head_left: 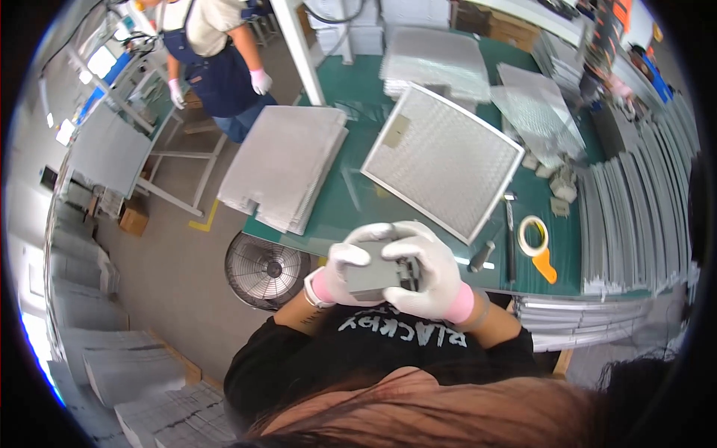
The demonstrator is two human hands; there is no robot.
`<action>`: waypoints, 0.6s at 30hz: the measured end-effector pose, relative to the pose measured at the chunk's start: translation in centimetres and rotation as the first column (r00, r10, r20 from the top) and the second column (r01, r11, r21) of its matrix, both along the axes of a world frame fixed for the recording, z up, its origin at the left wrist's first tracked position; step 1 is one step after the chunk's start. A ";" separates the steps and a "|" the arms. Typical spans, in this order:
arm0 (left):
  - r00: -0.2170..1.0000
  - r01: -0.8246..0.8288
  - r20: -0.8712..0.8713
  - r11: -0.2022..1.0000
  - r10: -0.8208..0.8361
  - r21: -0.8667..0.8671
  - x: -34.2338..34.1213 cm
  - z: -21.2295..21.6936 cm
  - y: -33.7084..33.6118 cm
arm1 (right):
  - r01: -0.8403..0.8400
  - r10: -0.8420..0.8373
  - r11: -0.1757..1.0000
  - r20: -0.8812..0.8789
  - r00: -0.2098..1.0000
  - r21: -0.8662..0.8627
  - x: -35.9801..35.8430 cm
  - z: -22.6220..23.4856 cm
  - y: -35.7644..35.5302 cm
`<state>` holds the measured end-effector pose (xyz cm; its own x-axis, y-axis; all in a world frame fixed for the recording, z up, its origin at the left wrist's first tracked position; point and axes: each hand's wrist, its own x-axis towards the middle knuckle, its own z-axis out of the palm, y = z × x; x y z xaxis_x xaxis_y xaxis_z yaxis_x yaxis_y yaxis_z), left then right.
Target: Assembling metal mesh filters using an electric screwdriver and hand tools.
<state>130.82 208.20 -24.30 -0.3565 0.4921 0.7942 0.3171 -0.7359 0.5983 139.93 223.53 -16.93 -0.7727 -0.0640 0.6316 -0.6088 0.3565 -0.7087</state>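
Grey block [367, 278], at the clock's centre, pinched between gloved fingers of the left hand [357, 257] and right hand [429, 270]. A framed mesh panel [444, 160] lies apart at one o'clock. Handling appears under way: the block is not yet set down; what is finished on it cannot be told.

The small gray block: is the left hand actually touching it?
Touching. In the head view, the gray block sits against the gloved left hand, whose thumb bends over its upper left corner.
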 end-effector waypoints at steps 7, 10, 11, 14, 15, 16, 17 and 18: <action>0.979 -0.145 -0.159 0.986 0.131 -0.082 -0.6 1.0 0.1 | 0.076 -0.076 0.997 0.045 0.996 0.003 0.8 -0.8 0.1; 0.973 -0.156 -0.193 0.979 0.128 -0.134 -0.7 1.4 0.2 | 0.096 -0.095 0.995 0.040 0.995 -0.015 0.5 -1.7 0.3; 0.974 -0.152 -0.189 0.979 0.126 -0.133 -0.9 1.1 0.2 | 0.110 -0.108 0.994 0.053 0.993 -0.023 0.6 -1.9 0.4; 0.989 -0.033 0.142 0.992 0.050 -0.123 -1.7 0.1 0.0 | 0.049 -0.049 0.999 0.086 0.995 0.006 -0.7 -1.3 1.9; 0.983 0.019 0.183 0.999 -0.010 -0.049 -2.3 0.7 0.1 | 0.077 -0.080 0.996 0.065 0.995 0.050 -0.9 -1.2 2.5; 0.963 0.028 0.270 1.000 -0.027 -0.003 -2.5 0.6 0.2 | 0.079 -0.078 0.994 -0.011 0.997 0.074 -1.3 -1.9 3.0; 0.935 0.036 0.351 0.998 -0.049 0.045 -2.8 0.7 0.3 | 0.101 -0.101 0.992 0.000 0.995 0.078 -1.3 -2.0 3.5; 0.943 0.002 0.331 1.000 -0.003 0.003 -3.0 0.7 0.3 | 0.042 -0.043 0.995 0.005 0.999 0.091 -1.2 -2.0 3.7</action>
<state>127.79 208.46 -23.60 -0.5984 0.4918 0.6325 0.0992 -0.7379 0.6676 138.70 227.19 -18.98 -0.7802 -0.0877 0.6193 -0.5869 0.4451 -0.6763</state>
